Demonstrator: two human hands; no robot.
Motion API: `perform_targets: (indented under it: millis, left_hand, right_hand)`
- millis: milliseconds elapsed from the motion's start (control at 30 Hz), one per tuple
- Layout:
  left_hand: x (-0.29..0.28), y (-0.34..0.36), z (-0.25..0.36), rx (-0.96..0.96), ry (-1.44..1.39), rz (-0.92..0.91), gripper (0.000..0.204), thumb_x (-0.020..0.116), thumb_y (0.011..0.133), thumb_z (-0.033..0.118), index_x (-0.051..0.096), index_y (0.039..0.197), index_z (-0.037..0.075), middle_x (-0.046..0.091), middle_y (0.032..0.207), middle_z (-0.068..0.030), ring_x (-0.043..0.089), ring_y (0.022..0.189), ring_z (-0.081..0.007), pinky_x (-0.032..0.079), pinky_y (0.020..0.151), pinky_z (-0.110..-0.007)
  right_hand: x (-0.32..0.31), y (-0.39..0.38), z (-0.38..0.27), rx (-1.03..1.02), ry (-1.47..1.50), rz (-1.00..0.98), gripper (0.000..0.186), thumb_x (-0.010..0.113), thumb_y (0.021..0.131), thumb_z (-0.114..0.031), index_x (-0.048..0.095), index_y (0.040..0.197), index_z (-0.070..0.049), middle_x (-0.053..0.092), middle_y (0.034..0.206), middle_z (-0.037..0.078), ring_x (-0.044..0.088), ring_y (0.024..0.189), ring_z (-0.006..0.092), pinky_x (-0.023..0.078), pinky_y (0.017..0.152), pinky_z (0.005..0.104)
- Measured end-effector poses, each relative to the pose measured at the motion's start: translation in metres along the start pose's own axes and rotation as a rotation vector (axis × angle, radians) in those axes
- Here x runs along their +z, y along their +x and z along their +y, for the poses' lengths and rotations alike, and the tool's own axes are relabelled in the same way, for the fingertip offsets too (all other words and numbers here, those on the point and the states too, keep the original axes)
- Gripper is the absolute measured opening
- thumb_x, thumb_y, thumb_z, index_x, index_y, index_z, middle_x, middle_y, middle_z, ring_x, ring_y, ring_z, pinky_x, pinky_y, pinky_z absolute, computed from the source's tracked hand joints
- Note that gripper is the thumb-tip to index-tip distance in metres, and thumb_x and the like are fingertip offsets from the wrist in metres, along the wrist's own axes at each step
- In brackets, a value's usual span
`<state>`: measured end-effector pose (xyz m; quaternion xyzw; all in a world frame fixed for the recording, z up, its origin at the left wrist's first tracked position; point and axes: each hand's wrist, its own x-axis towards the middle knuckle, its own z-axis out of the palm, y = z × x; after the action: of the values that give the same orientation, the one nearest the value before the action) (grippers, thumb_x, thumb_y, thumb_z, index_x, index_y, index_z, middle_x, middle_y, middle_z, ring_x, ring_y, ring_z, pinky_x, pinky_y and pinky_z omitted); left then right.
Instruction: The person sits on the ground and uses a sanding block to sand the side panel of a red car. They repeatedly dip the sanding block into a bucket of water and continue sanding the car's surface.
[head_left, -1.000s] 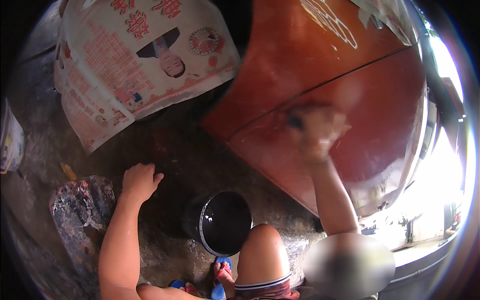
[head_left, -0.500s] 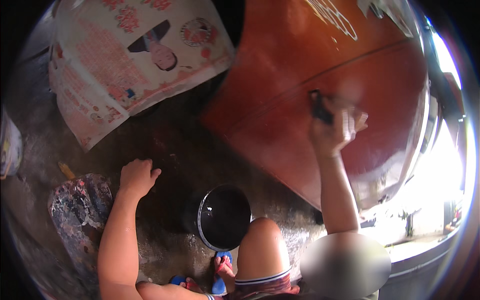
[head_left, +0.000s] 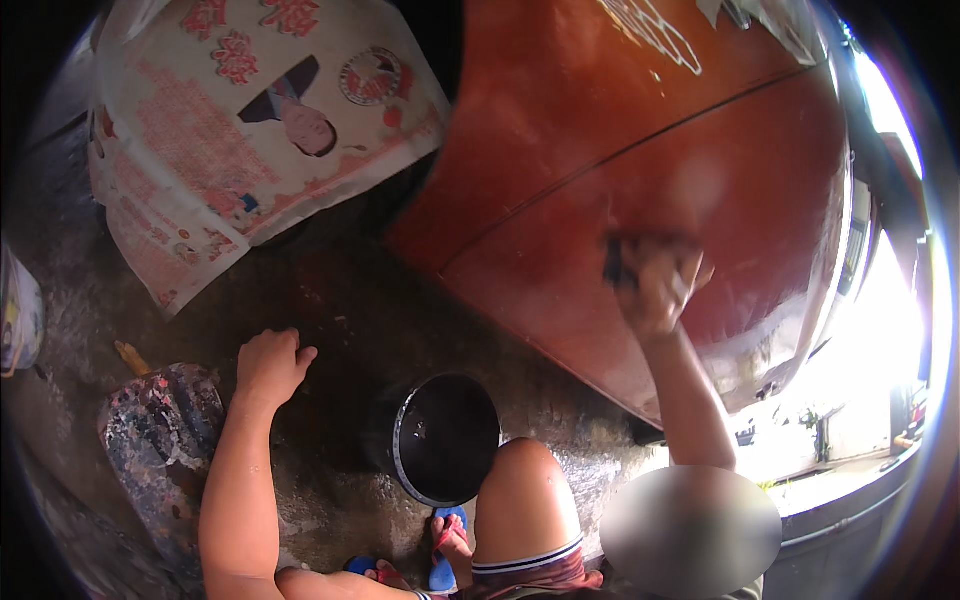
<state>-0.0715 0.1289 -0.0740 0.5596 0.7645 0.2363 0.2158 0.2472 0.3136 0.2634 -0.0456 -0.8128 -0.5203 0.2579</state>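
Here, right of centre, the right hand (head_left: 655,285) pinches a dark pad (head_left: 615,265), seemingly sanding the red panel (head_left: 620,150); next stroke needs even pressure. Lower left, the left hand (head_left: 268,362) rests curled on the floor (head_left: 340,300).

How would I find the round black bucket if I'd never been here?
Start at the big red-brown panel the right hand rubs. Below its lower edge, on the wet ground beside the bent knee, stands the black bucket. It alone is round, dark and open-topped.
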Motion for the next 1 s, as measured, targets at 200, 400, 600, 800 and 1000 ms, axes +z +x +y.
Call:
perform_targets:
  millis: [200,400,600,800,1000]
  left_hand:
    - [-0.002,-0.003,0.000,0.015,0.033,0.002,0.031,0.074,0.095,0.036,0.072,0.092,0.005,0.074,0.085,-0.0188,0.074,0.087,-0.0394,0.059,0.076,-0.051]
    - [-0.003,-0.003,-0.001,0.028,0.044,0.054,0.030,0.075,0.095,0.034,0.071,0.091,0.004,0.074,0.084,-0.0187,0.074,0.085,-0.0391,0.059,0.075,-0.051]
    - [-0.003,-0.001,0.004,0.078,0.075,0.087,0.026,0.076,0.094,0.029,0.071,0.090,0.004,0.074,0.086,-0.0178,0.074,0.084,-0.0399,0.059,0.075,-0.051]
    - [-0.011,-0.005,0.024,0.350,0.066,0.427,0.026,0.078,0.089,0.020,0.071,0.109,0.004,0.068,0.110,-0.0150,0.066,0.106,-0.0386,0.057,0.087,-0.049]
    - [-0.044,0.004,0.133,0.672,0.191,0.680,0.068,0.082,0.087,0.025,0.058,0.147,0.007,0.042,0.164,-0.0181,0.042,0.148,-0.0439,0.040,0.118,-0.056]
  right_hand:
    - [-0.010,0.019,0.020,0.036,0.044,-0.107,0.018,0.079,0.072,-0.020,0.078,0.090,-0.017,0.074,0.091,0.000,0.061,0.087,0.0250,0.039,0.087,0.0424]
    - [-0.055,-0.043,-0.004,0.150,0.158,-0.221,0.020,0.083,0.073,-0.007,0.072,0.090,-0.010,0.073,0.093,0.008,0.066,0.091,0.0310,0.047,0.084,0.0452]
    - [-0.072,-0.118,-0.162,1.105,0.809,-0.931,0.039,0.073,0.097,-0.024,0.053,0.125,-0.006,0.071,0.103,0.023,0.073,0.092,0.0438,0.058,0.080,0.0530]
    - [-0.031,-0.213,-0.357,0.621,0.999,-1.460,0.051,0.072,0.082,-0.011,0.063,0.132,-0.015,0.067,0.131,0.019,0.073,0.108,0.0409,0.060,0.093,0.0511]
    - [0.004,-0.279,-0.447,0.633,1.291,-1.594,0.042,0.070,0.082,-0.014,0.075,0.123,-0.014,0.075,0.118,0.022,0.073,0.110,0.0403,0.058,0.099,0.0485]
